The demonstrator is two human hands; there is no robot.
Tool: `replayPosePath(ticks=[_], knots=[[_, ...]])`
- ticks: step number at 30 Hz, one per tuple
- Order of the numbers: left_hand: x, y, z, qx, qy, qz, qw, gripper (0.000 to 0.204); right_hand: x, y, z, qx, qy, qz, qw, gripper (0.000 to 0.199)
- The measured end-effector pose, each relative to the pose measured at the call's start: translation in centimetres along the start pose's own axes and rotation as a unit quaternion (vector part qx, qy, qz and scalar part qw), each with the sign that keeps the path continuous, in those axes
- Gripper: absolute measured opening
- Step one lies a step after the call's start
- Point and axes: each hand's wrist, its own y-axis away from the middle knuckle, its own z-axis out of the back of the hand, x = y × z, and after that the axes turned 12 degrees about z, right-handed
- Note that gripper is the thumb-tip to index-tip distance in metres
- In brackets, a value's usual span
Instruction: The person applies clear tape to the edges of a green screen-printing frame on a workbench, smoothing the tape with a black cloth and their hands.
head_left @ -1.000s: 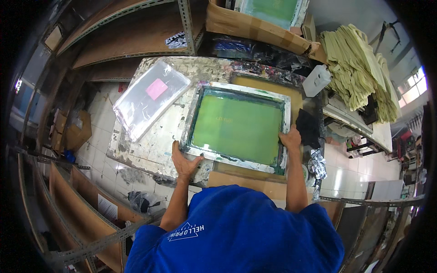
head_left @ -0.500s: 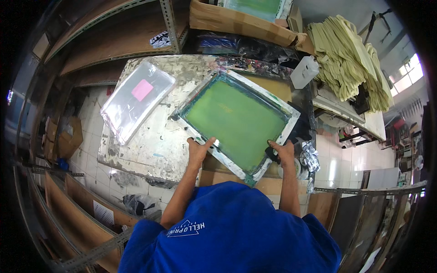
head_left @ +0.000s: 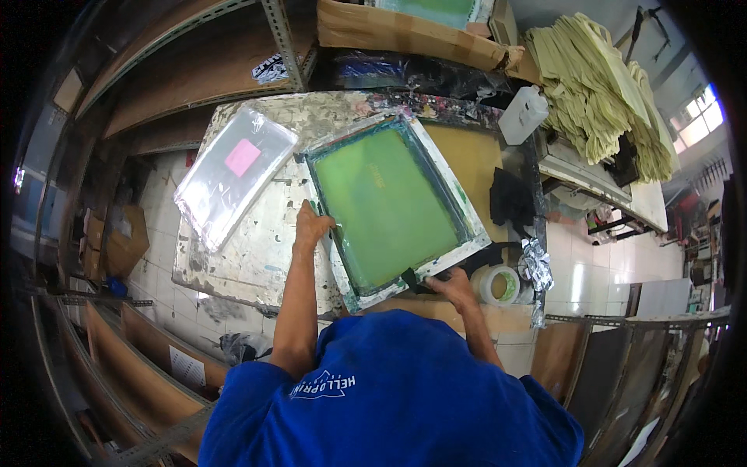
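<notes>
A screen-printing frame (head_left: 471,246) with a green mesh (head_left: 381,210) lies tilted in front of me over the worktable. The edges of its mesh carry dark teal smears, and the wooden rim is white with paint stains. My left hand (head_left: 313,226) is closed on the frame's left side. My right hand (head_left: 455,287) grips the near edge towards its right end, with a piece of black cloth (head_left: 412,282) beside the fingers. Whether that cloth is pinched too, I cannot tell. Right of the frame lie another black cloth (head_left: 512,196) and a tan board (head_left: 467,159).
A clear plastic packet (head_left: 233,187) with a pink label lies on the stained worktable (head_left: 257,268). At the right are a tape roll (head_left: 498,285), crumpled foil (head_left: 535,265) and a white jug (head_left: 523,115). A pile of yellowish cloth (head_left: 580,93) and a cardboard box (head_left: 412,35) stand behind.
The printing frame has turned clockwise in my hands. My left hand has moved up and left, my right hand down and left. The black cloth and tape roll at right are now more exposed.
</notes>
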Motion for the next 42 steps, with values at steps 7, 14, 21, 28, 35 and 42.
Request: replayPosePath(ticks=[7, 14, 21, 28, 35, 42], knots=[[1.0, -4.5, 1.4, -0.010, -0.104, 0.001, 0.995, 0.093, 3.7, 1.1, 4.3, 0.209, 0.238, 0.080, 0.945, 0.030], [-0.4, -4.4, 3.8, 0.034, -0.101, -0.019, 0.994, 0.110, 11.9, 0.3, 13.5, -0.178, 0.137, 0.121, 0.967, 0.041], [-1.1, -3.0, 3.5, 0.078, -0.060, -0.025, 0.995, 0.104, 8.9, -3.4, 12.3, -0.224, 0.354, 0.190, 0.888, 0.077], [-0.1, -2.8, 1.7, 0.069, -0.145, -0.032, 0.986, 0.097, 6.3, -2.6, 2.0, -0.091, 0.373, 0.101, 0.918, 0.087], [0.8, -3.4, -0.3, 0.033, -0.196, -0.085, 0.976, 0.063, 5.1, -1.1, 2.1, -0.065, 0.293, 0.089, 0.950, 0.084], [-4.4, -6.2, -3.9, -0.101, -0.213, -0.110, 0.966, 0.059, 3.2, -0.4, 0.3, -0.114, 0.327, 0.102, 0.933, 0.083]])
